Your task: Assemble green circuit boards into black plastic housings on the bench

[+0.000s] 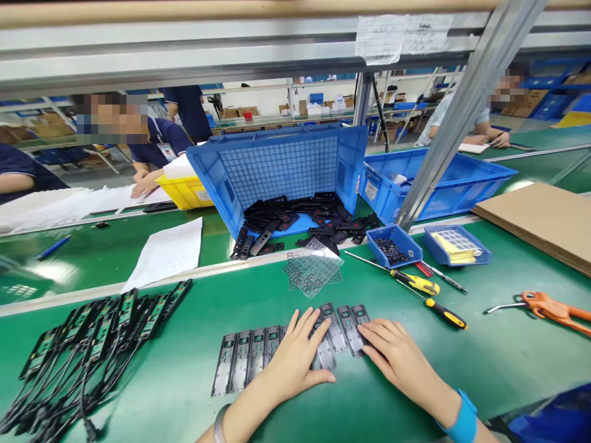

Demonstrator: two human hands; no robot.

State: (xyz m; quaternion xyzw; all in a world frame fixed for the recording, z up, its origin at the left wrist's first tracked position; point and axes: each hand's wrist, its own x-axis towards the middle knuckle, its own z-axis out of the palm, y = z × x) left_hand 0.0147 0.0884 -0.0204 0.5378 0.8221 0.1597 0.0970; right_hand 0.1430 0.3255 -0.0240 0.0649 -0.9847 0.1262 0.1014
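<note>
Cabled circuit boards (99, 332) lie on the workbench (170, 369), left of the row of plastic housings (225, 364). Behind the row are die-cut sheets (314, 271), with screwdrivers (418, 283) to their right, before the small-parts bin (394, 246).

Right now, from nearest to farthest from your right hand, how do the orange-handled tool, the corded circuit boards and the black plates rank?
1. Black plates: right at the right hand's fingertips.
2. Orange-handled tool: off to the right.
3. Corded circuit boards: far left, beyond the left hand.
</note>
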